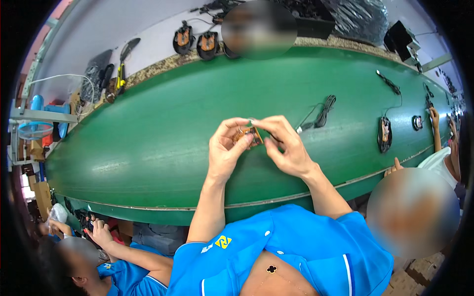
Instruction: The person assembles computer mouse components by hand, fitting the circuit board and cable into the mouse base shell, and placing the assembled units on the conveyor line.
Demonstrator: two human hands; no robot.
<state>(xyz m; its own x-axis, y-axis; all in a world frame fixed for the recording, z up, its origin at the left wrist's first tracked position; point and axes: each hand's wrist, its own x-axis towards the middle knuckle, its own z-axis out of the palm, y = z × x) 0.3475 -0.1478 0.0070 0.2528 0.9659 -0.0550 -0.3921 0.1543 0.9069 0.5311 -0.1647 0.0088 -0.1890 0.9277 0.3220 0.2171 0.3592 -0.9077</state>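
Your small orange circuit board (255,134), flat-faced and studded with parts, was held above the smooth green tabletop (148,148), between its near and far edges. Your left hand (223,152) pinched it, thumb across its face; your right hand (291,152) curled half closed beside it, its grip unclear. Much of the board was covered.

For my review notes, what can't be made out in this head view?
Head view: part of the circuit board, covered by the left hand.
Head view: whether the right hand grips anything; its curled fingers block the contact.
Head view: most of the dark shell at the top, masked by blurring.
Head view: the dark thing near a co-worker's hand at lower left, too small to identify.
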